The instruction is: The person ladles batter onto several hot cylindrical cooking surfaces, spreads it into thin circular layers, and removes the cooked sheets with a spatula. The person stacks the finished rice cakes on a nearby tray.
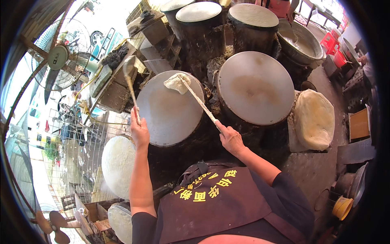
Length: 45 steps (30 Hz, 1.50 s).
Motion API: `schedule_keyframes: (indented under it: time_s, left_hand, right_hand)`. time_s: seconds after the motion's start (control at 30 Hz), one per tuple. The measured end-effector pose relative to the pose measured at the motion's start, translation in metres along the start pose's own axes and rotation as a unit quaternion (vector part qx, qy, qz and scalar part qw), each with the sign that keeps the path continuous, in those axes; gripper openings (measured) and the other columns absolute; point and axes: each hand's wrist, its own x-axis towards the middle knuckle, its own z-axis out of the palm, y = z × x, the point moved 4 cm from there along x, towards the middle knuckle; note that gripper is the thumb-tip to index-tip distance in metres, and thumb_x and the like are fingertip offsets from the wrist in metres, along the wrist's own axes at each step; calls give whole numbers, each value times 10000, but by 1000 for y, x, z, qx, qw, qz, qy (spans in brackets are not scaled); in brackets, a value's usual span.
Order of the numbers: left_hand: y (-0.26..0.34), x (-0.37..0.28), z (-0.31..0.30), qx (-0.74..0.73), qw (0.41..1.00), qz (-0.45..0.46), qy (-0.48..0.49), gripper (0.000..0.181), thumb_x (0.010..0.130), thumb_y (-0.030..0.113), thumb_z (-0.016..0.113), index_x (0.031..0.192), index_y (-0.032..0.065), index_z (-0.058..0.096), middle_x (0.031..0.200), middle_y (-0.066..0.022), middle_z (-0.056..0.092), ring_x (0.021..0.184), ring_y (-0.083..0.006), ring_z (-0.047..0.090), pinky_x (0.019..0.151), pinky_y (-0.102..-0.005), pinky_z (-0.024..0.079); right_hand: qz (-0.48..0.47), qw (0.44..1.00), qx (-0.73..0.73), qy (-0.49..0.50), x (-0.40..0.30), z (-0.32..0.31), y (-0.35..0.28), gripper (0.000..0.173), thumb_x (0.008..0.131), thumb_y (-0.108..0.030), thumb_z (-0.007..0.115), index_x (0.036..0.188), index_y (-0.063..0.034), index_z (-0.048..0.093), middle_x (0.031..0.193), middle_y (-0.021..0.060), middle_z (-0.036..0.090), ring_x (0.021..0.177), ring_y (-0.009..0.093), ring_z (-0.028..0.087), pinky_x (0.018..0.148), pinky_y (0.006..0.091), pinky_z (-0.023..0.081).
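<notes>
My left hand grips the handle of a tool with a curved metal end, held raised at the left edge of the near round griddle. In my right hand is a long stick crusted with pale dough or batter. Its far end meets a soft white lump of dough at the back of that griddle. The griddle surface is grey with a brownish middle. To the right stands a second round griddle, bare and browned at its centre.
A pale stack of round flatbreads sits at the right. Behind stand more drum-mounted griddles and a large batter pot with another person's hand above it. A pedestal fan and wire fence border the left.
</notes>
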Motion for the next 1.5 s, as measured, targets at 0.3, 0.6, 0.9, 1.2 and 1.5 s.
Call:
schedule_keyframes:
  time_s: [0.3,0.6,0.9,1.2,1.5]
  left_hand:
    - [62,-106,-85,-530,788,-244,-198,463,981,104,459,1424,109,325,624,26,374,403,-37,340,334,-184,289]
    - [49,-184,-172,-785,557,-225,-153,555,1006,150,442,1494,132,178,704,-23,379,481,-69,366,342,-188,329]
    - [63,-231,-202,-774,590,-212,-87,603,983,177,506,1491,124,187,684,-17,369,459,-66,323,326,-185,330]
    - [60,-259,-216,-784,577,-206,-103,565,1024,233,413,1510,195,128,695,-5,348,439,-44,301,291,-170,310]
    - [58,-275,-236,-778,584,-223,-60,610,977,184,533,1478,125,190,660,-8,337,450,-64,310,319,-192,315]
  right_hand:
    - [7,999,-32,6,-5,-4,-42,554,820,-75,574,1354,-185,475,827,177,566,723,361,610,667,458,499]
    - [-33,997,69,25,41,28,-40,571,803,-74,545,1355,-187,453,875,238,624,846,410,617,760,474,496]
    - [-10,998,61,17,71,78,-62,522,793,-80,538,1309,-143,495,907,241,644,866,425,620,773,495,499]
    - [74,996,32,-26,88,73,-79,537,781,-55,543,1311,-122,491,1011,225,652,940,411,620,830,470,501]
    - [23,996,62,55,115,62,-59,501,758,-40,532,1256,-96,547,1011,240,646,958,381,630,835,437,504]
